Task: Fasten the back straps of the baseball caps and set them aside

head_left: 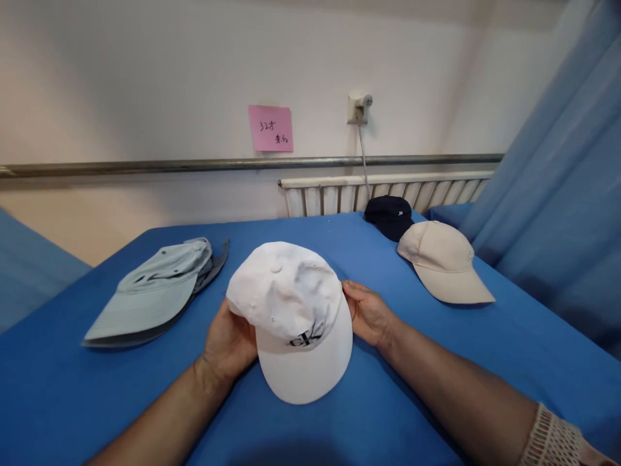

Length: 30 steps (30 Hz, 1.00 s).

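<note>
A white baseball cap (291, 310) with a black logo above its brim rests on the blue table (436, 362), brim pointing toward me. My left hand (228, 343) grips the cap's left side, fingers tucked under its edge. On the cap's right side, my right hand (369, 314) holds it the same way. Both sets of fingertips are hidden behind the cap.
A pale blue cap stacked on a grey one (155, 291) lies to the left. A beige cap (444, 262) and a dark navy cap (391, 217) sit at the back right. A radiator (388, 194), a pink note (270, 128) and blue curtains (557, 194) stand behind.
</note>
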Each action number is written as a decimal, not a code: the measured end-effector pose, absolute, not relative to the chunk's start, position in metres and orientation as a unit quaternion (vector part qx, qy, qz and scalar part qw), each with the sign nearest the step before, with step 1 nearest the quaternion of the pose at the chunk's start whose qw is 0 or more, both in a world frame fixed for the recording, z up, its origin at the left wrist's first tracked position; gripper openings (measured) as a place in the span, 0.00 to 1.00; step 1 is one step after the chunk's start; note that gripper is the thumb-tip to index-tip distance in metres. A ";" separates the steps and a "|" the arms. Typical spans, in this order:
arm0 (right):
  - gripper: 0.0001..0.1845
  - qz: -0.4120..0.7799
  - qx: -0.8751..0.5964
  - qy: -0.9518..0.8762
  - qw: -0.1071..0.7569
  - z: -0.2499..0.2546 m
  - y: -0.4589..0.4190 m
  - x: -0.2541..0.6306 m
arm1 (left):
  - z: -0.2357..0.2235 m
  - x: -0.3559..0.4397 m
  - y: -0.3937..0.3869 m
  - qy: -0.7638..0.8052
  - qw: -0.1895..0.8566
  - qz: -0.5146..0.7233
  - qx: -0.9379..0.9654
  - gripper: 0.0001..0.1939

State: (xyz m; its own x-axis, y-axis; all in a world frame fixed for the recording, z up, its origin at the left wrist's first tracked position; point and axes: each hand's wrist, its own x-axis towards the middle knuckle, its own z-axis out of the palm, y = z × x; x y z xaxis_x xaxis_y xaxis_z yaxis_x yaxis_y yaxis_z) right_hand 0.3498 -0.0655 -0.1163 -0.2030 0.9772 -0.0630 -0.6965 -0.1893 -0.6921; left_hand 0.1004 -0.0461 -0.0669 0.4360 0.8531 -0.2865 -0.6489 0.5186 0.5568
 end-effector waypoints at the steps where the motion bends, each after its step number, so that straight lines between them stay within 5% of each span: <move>1: 0.12 0.736 -0.253 -0.256 0.572 -0.116 -0.066 0.349 | -0.066 0.101 -0.046 0.277 0.832 0.445 0.183 0.19; 4: 0.18 0.774 -0.238 -0.228 0.541 -0.114 -0.069 0.346 | -0.065 0.100 -0.048 0.268 0.853 0.406 0.187 0.26; 7: 0.13 0.785 -0.229 -0.240 0.524 -0.113 -0.071 0.346 | -0.064 0.101 -0.049 0.264 0.860 0.394 0.190 0.30; 13: 0.11 0.774 -0.216 -0.224 0.552 -0.108 -0.071 0.349 | -0.065 0.106 -0.049 0.291 0.842 0.420 0.176 0.16; 19: 0.27 0.803 -0.198 -0.257 0.500 -0.097 -0.077 0.347 | -0.070 0.110 -0.046 0.348 0.837 0.395 0.151 0.19; 30: 0.22 0.802 -0.229 -0.167 0.526 -0.105 -0.066 0.345 | -0.068 0.111 -0.044 0.378 0.800 0.437 0.164 0.10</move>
State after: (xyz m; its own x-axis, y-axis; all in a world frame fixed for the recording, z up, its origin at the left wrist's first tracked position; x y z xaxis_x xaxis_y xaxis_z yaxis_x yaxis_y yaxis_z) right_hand 0.3451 -0.0664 -0.1045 -0.3421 0.9198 -0.1922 -0.7667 -0.3915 -0.5089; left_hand 0.1111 -0.0440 -0.0679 0.3330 0.8224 -0.4613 -0.5752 0.5648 0.5917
